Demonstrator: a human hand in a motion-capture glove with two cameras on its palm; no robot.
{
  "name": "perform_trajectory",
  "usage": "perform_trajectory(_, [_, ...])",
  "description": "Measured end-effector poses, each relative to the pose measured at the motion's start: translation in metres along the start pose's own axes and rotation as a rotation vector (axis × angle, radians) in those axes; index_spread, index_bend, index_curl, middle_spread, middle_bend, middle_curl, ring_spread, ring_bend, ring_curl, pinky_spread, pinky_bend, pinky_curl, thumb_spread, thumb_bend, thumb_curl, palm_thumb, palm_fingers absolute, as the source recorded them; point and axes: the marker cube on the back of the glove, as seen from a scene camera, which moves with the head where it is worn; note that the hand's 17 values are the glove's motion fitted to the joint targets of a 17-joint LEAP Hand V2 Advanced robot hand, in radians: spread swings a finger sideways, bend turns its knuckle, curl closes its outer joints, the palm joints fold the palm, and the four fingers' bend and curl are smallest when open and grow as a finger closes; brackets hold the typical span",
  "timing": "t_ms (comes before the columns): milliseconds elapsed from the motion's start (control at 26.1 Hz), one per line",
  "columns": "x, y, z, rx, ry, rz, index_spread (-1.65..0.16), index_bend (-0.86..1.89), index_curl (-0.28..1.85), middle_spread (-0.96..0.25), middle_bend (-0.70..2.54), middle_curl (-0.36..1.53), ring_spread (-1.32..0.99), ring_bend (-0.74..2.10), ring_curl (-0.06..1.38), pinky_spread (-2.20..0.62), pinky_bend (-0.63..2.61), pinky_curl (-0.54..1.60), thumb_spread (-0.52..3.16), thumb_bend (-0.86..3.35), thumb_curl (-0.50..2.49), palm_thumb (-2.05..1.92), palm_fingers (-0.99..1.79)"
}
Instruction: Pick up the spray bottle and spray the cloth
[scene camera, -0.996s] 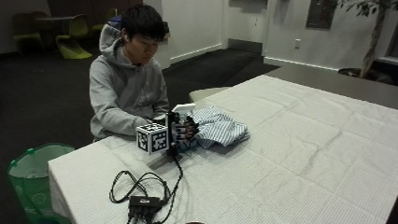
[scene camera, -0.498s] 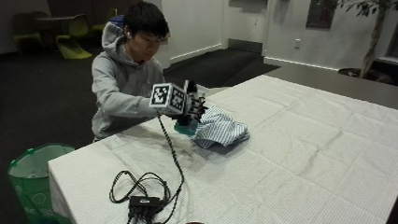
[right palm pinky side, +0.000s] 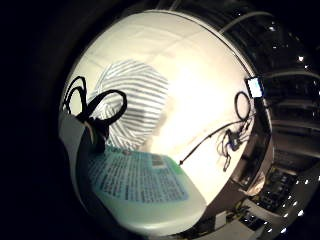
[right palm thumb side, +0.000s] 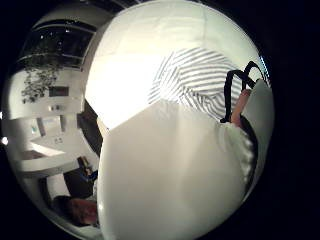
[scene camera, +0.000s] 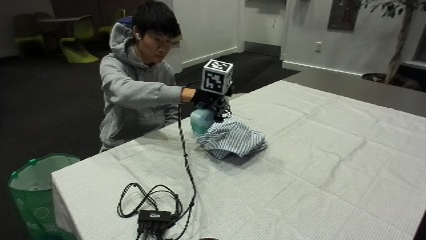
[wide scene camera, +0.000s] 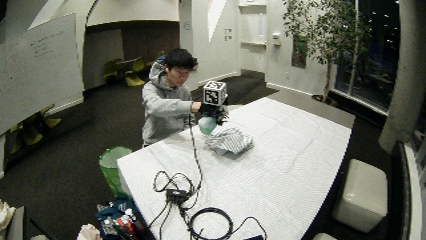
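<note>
On the near end of the bench lies a black cable loop with a small box, and a green bin stands on the floor just beside that corner. Farther along, the striped cloth lies bunched on the white cover, and right behind it the person's gloved right hand holds the bottle up off the bench, its pale green body hanging below the hand and just beside the cloth's edge. The grip is wrapped around the bottle's top, the fingers curled on the neck and head; whether one sits on the trigger cannot be told. From the palm views the bottle's labelled body fills the space close to the palm, with the cloth on the bench just beyond it, so the nozzle end seems turned toward the fabric. Judging by this, the pick-up is done: the bottle is lifted and brought to the cloth. What looks left is the spraying itself; no mist or wet patch can be seen. Beyond sits the person in a grey hoodie.
</note>
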Motion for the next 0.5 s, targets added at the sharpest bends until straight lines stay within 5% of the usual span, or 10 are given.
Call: perform_trajectory(498, [-0.020, -0.012, 0.037, -0.102, 0.063, -0.017, -0.19, 0.50, 0.53, -0.13, 0.56, 0.48, -0.22, 0.43, 0.43, -0.28, 0.32, 0.36, -0.11, -0.03, 0.62, 1.04, 1.36])
